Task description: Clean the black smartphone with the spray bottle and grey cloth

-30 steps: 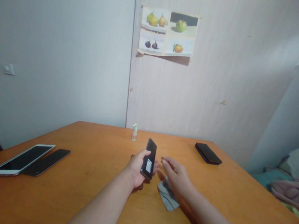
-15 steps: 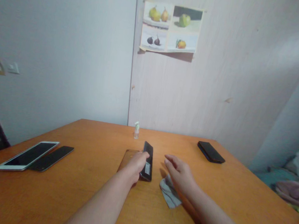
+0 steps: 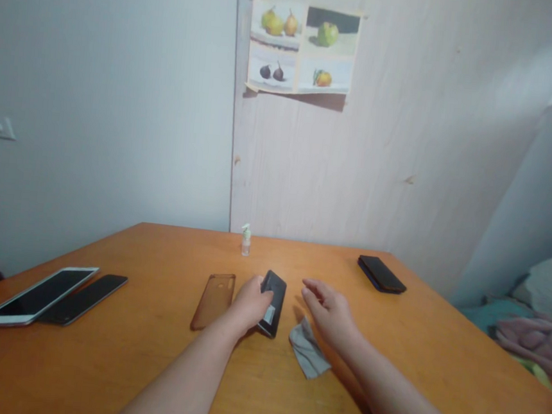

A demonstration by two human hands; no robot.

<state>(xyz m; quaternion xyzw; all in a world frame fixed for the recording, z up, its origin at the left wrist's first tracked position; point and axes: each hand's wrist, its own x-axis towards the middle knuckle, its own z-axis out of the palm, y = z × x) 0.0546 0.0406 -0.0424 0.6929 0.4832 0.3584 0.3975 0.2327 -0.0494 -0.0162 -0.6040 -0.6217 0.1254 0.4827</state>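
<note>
A dark smartphone (image 3: 273, 300) with a pale label on its face is tilted up from the table, gripped by my left hand (image 3: 250, 304). My thumb lies across that face; the other fingers are hidden behind the phone. Just left of this hand, a brownish see-through phone case (image 3: 214, 301) lies on the wood. My right hand (image 3: 329, 307) hovers to the right of the phone, its fingers loosely bent and apart with nothing in them. Beneath it and slightly nearer to me is a crumpled grey cloth (image 3: 309, 353).
On the left of the wooden table (image 3: 156, 364) lie a white tablet (image 3: 39, 296) and a black phone (image 3: 85, 300), side by side. A small pump bottle (image 3: 246, 242) stands at the back. A black wallet-like case (image 3: 382, 274) rests at the back right.
The smartphone has turned, leaning over so more of its labelled face shows. My left hand has moved off the phone case, which is now in full view. My right hand stays near the cloth.
</note>
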